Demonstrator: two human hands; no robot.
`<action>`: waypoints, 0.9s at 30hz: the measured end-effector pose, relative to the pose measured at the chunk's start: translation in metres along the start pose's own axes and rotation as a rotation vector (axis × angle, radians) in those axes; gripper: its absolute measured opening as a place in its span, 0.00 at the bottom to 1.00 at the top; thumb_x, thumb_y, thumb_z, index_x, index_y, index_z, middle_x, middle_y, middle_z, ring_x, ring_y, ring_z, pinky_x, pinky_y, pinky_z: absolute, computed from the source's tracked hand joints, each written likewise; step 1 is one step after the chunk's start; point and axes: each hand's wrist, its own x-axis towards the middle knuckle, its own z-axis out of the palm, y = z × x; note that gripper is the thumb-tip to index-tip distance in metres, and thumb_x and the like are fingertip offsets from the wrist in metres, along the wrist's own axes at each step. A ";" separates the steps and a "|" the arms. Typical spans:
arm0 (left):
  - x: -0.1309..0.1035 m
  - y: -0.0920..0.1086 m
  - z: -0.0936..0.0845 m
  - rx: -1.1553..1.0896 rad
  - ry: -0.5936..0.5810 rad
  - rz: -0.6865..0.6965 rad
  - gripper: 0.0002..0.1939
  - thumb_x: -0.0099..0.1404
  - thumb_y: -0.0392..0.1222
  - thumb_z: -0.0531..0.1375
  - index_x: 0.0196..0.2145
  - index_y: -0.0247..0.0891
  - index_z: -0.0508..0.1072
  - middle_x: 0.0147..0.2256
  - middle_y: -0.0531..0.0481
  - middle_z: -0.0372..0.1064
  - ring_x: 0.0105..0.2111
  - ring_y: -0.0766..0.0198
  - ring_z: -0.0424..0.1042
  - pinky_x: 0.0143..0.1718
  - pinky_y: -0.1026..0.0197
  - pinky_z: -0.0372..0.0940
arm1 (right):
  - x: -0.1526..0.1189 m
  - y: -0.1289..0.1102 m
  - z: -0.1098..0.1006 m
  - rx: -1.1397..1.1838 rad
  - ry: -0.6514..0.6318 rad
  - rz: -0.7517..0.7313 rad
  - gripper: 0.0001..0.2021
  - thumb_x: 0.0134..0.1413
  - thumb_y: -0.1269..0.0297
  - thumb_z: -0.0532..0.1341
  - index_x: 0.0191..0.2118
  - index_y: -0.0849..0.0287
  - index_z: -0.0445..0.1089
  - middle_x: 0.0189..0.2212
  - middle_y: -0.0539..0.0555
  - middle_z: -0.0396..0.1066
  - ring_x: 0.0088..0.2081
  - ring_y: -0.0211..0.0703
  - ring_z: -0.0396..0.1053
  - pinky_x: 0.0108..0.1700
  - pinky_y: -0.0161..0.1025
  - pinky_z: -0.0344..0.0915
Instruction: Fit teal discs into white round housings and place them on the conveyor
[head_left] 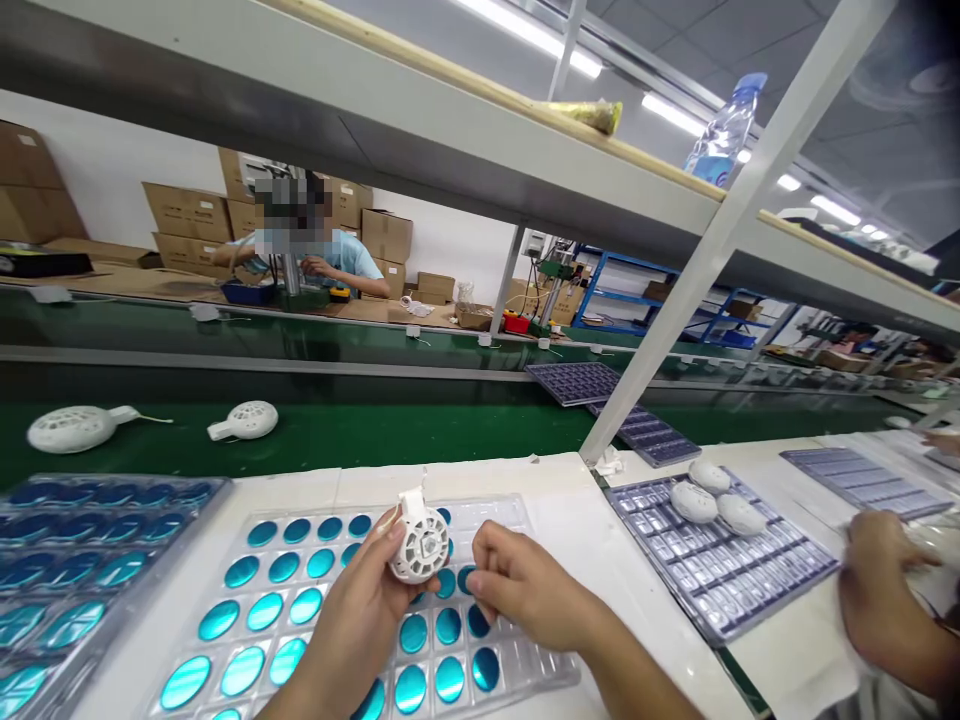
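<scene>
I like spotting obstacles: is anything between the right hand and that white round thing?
Only the left hand, fingertips at the lower edge of the white round part; otherwise nothing visible blocks the right hand.

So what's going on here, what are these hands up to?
The left hand holds a round white vented part above a clear tray of shiny blue discs. The right hand is curled close by, over the same tray; I can't tell if it pinches anything. Two white parts lie on the green surface beyond, and three white pieces sit on another tray to the right. Across the way is another person.
</scene>
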 end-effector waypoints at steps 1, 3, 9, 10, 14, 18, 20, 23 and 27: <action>0.000 -0.002 -0.001 0.004 -0.011 -0.001 0.24 0.62 0.50 0.64 0.53 0.39 0.71 0.40 0.45 0.73 0.36 0.56 0.72 0.29 0.57 0.70 | -0.002 -0.004 0.001 0.125 -0.006 -0.023 0.04 0.62 0.63 0.53 0.36 0.53 0.56 0.23 0.45 0.69 0.23 0.37 0.62 0.26 0.32 0.59; -0.001 -0.005 0.000 0.010 -0.023 0.000 0.25 0.60 0.51 0.65 0.53 0.40 0.72 0.40 0.47 0.74 0.34 0.58 0.71 0.30 0.58 0.70 | -0.004 -0.012 0.005 0.346 0.036 -0.069 0.04 0.63 0.62 0.53 0.38 0.53 0.56 0.21 0.44 0.67 0.20 0.35 0.59 0.25 0.31 0.57; -0.007 -0.009 0.004 0.008 0.028 -0.014 0.23 0.61 0.48 0.65 0.53 0.43 0.71 0.47 0.47 0.74 0.48 0.55 0.71 0.42 0.58 0.71 | 0.002 -0.025 0.026 0.277 0.210 -0.138 0.03 0.60 0.69 0.56 0.37 0.54 0.61 0.19 0.43 0.66 0.22 0.36 0.62 0.29 0.33 0.58; -0.008 -0.009 0.004 0.010 0.032 -0.014 0.23 0.61 0.48 0.66 0.53 0.43 0.71 0.48 0.47 0.74 0.48 0.55 0.71 0.42 0.58 0.71 | 0.003 -0.024 0.028 0.253 0.224 -0.143 0.03 0.60 0.70 0.56 0.37 0.54 0.62 0.19 0.43 0.65 0.22 0.37 0.62 0.29 0.33 0.59; -0.010 -0.011 0.004 0.024 0.023 -0.008 0.27 0.59 0.49 0.66 0.55 0.42 0.70 0.41 0.47 0.74 0.39 0.55 0.72 0.34 0.57 0.70 | 0.004 -0.023 0.030 0.204 0.264 -0.140 0.03 0.60 0.70 0.56 0.37 0.54 0.62 0.19 0.42 0.64 0.23 0.37 0.63 0.31 0.34 0.59; -0.011 -0.010 0.001 0.127 -0.013 0.018 0.29 0.60 0.52 0.66 0.57 0.41 0.68 0.40 0.48 0.73 0.36 0.57 0.70 0.34 0.58 0.68 | 0.002 -0.022 0.027 0.178 0.258 -0.100 0.02 0.61 0.68 0.57 0.38 0.54 0.63 0.19 0.42 0.60 0.24 0.38 0.62 0.31 0.34 0.58; -0.014 -0.010 0.000 0.228 -0.035 0.043 0.33 0.59 0.54 0.66 0.59 0.41 0.65 0.37 0.50 0.73 0.33 0.59 0.70 0.35 0.58 0.67 | 0.002 -0.020 0.028 0.242 0.264 -0.053 0.09 0.61 0.64 0.59 0.46 0.53 0.64 0.21 0.41 0.59 0.25 0.38 0.63 0.30 0.34 0.59; -0.022 -0.012 0.001 0.226 -0.044 0.016 0.38 0.58 0.54 0.66 0.61 0.38 0.61 0.27 0.54 0.70 0.23 0.64 0.66 0.26 0.61 0.63 | 0.002 -0.017 0.036 0.554 0.108 -0.066 0.29 0.58 0.50 0.63 0.61 0.52 0.55 0.27 0.44 0.63 0.25 0.39 0.67 0.30 0.35 0.64; -0.041 -0.014 0.009 0.096 0.002 -0.043 0.39 0.54 0.56 0.68 0.59 0.38 0.64 0.22 0.55 0.68 0.16 0.67 0.61 0.17 0.64 0.55 | -0.002 -0.022 0.058 0.801 0.016 -0.185 0.39 0.50 0.33 0.60 0.59 0.56 0.59 0.29 0.49 0.65 0.24 0.39 0.66 0.24 0.35 0.66</action>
